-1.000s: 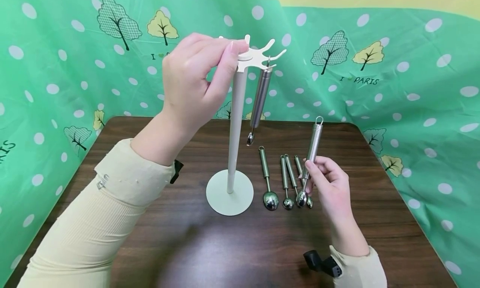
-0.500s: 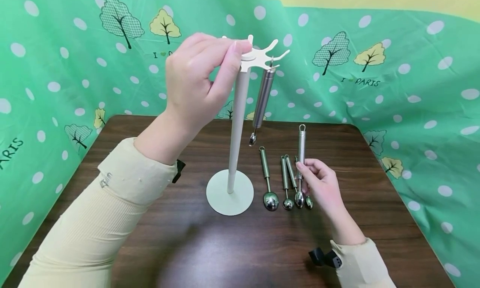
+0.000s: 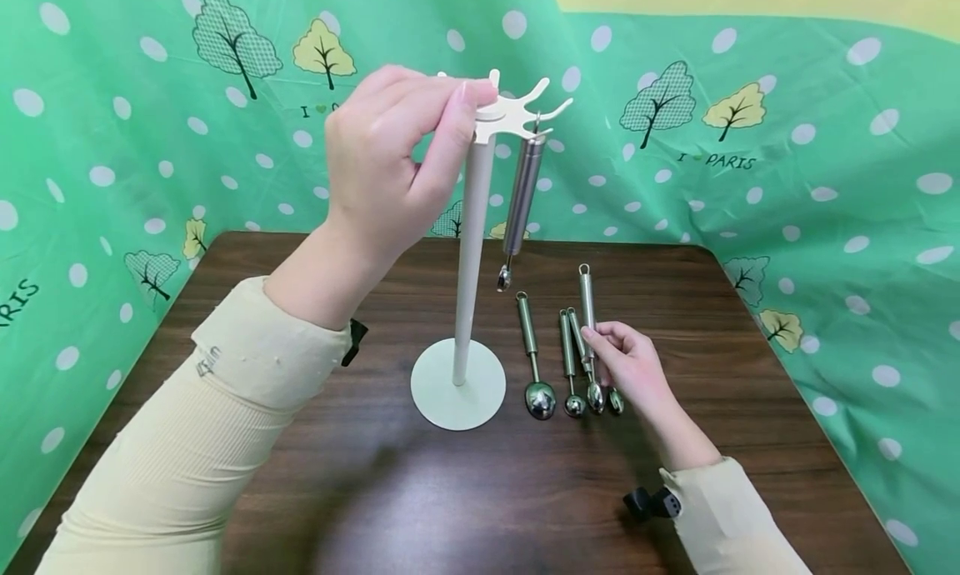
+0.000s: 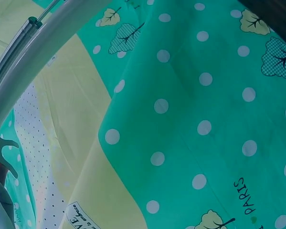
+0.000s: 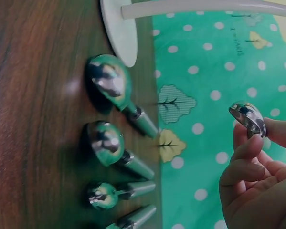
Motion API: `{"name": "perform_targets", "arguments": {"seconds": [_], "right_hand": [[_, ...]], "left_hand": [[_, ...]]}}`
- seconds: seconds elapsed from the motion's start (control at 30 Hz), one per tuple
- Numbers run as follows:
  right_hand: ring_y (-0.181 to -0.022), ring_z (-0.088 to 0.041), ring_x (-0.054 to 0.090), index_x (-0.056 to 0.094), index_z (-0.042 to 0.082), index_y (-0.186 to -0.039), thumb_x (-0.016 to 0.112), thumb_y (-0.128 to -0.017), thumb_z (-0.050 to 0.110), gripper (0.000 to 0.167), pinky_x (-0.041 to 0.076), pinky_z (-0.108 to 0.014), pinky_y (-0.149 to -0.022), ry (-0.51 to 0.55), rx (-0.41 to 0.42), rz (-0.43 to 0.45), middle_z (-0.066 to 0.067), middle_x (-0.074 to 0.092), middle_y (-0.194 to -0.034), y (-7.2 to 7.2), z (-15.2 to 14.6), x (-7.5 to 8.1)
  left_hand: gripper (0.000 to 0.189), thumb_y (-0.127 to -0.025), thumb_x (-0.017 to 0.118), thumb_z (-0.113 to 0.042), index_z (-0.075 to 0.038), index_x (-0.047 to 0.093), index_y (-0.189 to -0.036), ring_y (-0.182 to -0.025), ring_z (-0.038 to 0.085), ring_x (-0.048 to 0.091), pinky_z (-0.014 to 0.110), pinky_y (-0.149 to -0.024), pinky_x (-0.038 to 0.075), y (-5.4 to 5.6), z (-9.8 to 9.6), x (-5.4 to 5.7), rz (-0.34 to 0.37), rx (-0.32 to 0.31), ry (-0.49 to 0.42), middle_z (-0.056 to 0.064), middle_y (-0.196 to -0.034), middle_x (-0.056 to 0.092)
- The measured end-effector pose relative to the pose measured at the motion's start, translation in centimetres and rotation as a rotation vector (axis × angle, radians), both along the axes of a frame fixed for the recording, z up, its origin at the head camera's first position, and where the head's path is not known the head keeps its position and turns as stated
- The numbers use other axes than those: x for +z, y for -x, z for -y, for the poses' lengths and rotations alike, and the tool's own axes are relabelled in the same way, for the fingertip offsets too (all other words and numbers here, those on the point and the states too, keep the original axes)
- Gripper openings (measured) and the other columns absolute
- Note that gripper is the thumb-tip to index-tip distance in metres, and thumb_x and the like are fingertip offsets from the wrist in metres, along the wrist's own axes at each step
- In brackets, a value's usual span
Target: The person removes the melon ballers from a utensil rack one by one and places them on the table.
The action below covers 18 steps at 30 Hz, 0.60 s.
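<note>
In the head view my left hand (image 3: 401, 158) pinches the top of a white hook stand (image 3: 467, 250) between thumb and fingers. From one of its hooks (image 3: 543, 133) hangs a steel scoop (image 3: 522, 196), handle uppermost. My right hand (image 3: 626, 362) pinches a second small steel scoop (image 3: 587, 300) low down, its looped handle end pointing up. The right wrist view shows this scoop's hollow oval bowl (image 5: 248, 117) at the fingertips. Behind and beside it, several more scoops lie on the table, among them a large one (image 3: 540, 400) and a small round one (image 3: 574, 405).
The stand's round white base (image 3: 435, 400) rests on the dark wooden table (image 3: 360, 492), left of the lying scoops. Green dotted cloth (image 3: 600, 183) rises behind the table and at both sides. Other hooks (image 3: 558, 108) fan out from the stand's top.
My right hand has moved left with the scoop, whose handle end is lower and now leans slightly left. My left hand keeps its place on the stand's top.
</note>
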State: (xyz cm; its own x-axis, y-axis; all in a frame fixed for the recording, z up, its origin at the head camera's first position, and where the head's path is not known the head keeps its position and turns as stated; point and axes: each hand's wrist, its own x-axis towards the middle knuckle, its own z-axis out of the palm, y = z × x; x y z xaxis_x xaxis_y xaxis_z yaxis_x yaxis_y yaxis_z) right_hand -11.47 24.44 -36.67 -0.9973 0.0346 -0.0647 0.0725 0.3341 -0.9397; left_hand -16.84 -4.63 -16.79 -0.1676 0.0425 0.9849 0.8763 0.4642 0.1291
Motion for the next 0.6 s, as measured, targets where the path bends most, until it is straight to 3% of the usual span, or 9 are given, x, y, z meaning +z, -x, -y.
{"name": "perform_targets", "arguments": {"seconds": [0.33,0.6], "right_hand": [[-0.044,-0.004,0.045,0.058,-0.010,-0.113,0.059,-0.099,0.024,0.037,0.042,-0.023,-0.045,-0.090,0.023,0.067,0.005,0.061,-0.067,0.8,-0.5,-1.3],[-0.044,-0.005,0.046,0.059,-0.009,-0.117,0.058,-0.099,0.027,0.040,0.042,-0.022,-0.044,-0.151,0.072,0.109,-0.010,0.072,-0.079,1.5,-0.5,-2.7]], "left_hand": [[0.027,-0.092,0.054,-0.010,-0.009,0.081,-0.090,-0.074,0.022,0.066,0.032,-0.069,0.053,0.1,0.1,0.1,0.010,0.017,-0.003,0.002,-0.086,0.078],[0.027,-0.092,0.054,-0.009,-0.008,0.081,-0.090,-0.074,0.022,0.066,0.032,-0.069,0.053,0.2,0.0,0.0,0.000,0.013,-0.001,0.002,-0.086,0.078]]}}
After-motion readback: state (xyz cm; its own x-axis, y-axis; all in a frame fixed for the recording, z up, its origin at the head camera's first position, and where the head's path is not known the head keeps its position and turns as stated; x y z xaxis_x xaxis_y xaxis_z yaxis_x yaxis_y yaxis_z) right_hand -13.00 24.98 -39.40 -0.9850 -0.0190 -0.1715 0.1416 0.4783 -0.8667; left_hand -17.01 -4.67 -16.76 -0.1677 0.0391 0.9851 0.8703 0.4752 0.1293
